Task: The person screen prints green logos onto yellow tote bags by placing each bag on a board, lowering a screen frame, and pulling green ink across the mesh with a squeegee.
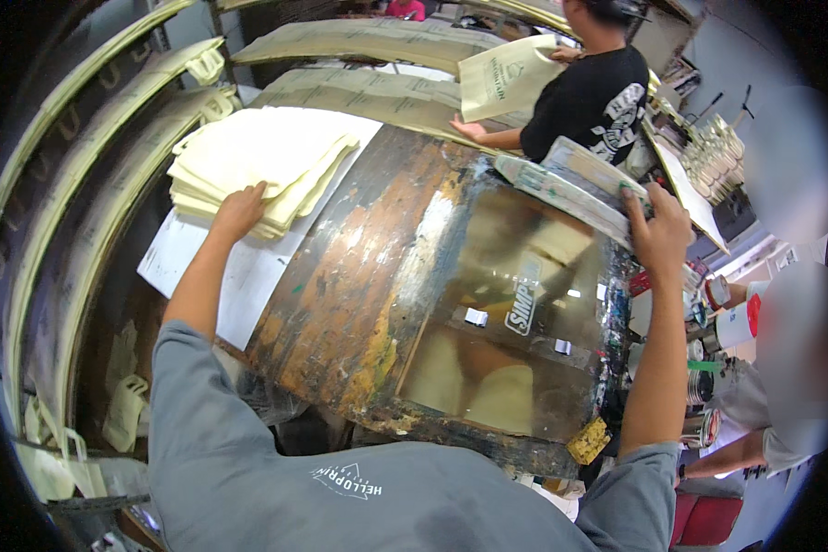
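Observation:
On a white board (198, 262) at the table's left lies a loose pile of cream fabric bags (267, 152). My left hand (239, 210) is at the pile's near edge, fingers closed on a bag; how many layers they hold is hidden. My right hand (661, 228) is wrapped round the right end of a long, pale, paint-smeared bar (570, 198), which looks like a squeegee. Just below the bar, a glossy brown see-through panel (497, 368) with a lettered patch sits in the paint-crusted wooden table (340, 304).
A yellow sponge (589, 442) rests at the table's near right corner. Beyond the table, a person (598, 87) in black holds a printed cream bag (501, 78). Curved racks of bags (110, 166) line the left. Cans (704, 428) and another person's forearm (727, 457) are at right.

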`<state>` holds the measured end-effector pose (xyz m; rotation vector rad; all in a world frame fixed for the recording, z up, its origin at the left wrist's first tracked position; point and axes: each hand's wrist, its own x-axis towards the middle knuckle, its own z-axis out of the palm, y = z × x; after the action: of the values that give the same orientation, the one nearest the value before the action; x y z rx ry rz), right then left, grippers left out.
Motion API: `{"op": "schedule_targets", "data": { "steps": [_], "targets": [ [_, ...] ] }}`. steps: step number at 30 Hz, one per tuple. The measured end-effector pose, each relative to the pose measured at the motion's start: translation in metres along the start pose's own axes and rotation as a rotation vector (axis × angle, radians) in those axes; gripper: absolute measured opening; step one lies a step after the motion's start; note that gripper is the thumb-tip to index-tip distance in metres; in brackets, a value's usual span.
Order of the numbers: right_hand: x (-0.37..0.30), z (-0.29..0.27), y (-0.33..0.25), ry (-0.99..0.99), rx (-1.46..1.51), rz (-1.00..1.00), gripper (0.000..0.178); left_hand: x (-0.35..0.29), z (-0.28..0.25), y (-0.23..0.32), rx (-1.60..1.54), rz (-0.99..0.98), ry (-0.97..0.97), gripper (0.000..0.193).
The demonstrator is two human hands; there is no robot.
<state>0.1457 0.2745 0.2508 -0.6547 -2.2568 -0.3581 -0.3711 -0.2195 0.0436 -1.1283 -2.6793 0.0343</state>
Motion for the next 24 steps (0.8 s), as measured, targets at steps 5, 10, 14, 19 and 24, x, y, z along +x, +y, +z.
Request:
{"op": "schedule_targets", "data": {
  "steps": [5,10,14,19,24],
  "targets": [
    [0.006,-0.008,-0.005,-0.050,-0.018,-0.014,0.052,0.004,0.001,-0.012,-0.019,0.083,-0.032,0.058],
    [0.007,0.000,0.007,0.047,0.022,-0.092,0.055,0.004,0.004,-0.021,-0.090,0.021,-0.060,0.069],
    [0.005,0.006,0.009,0.035,-0.041,-0.069,0.061,0.002,0.016,-0.011,-0.327,-0.116,0.036,0.072],
    [0.009,0.009,0.004,0.085,0.023,-0.060,0.062,0.006,0.010,-0.087,-0.268,0.035,0.064,0.035],
    [0.023,0.007,0.013,0.026,0.005,-0.068,0.060,0.069,-0.067,0.022,-0.061,0.436,0.535,0.039]
  ]
}}
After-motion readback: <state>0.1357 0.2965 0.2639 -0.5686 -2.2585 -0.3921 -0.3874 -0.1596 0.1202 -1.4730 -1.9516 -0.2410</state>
